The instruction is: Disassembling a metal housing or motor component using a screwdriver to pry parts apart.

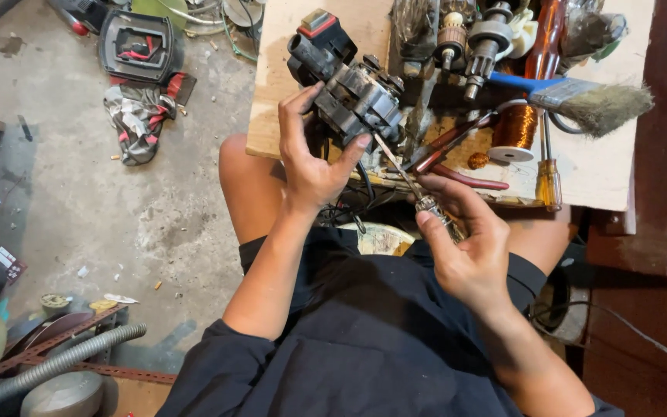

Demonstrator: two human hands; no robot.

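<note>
My left hand (309, 158) grips a dark, greasy power-tool motor housing (349, 89) with a black and red switch block at its top, held at the edge of a wooden board (287, 46). My right hand (461, 243) holds a screwdriver (414, 185) by its handle. The thin shaft angles up and left, and its tip touches the housing near my left fingertips. Both hands are above my lap, over dark shorts.
On the board lie a paintbrush (580, 96) with a blue handle, a copper wire spool (514, 131), red-handled pliers (457, 162), an amber screwdriver (548, 181) and motor armatures (472, 42). A black casing (137, 46) and a rag (137, 112) lie on the concrete floor; a grey hose (63, 359) lies lower left.
</note>
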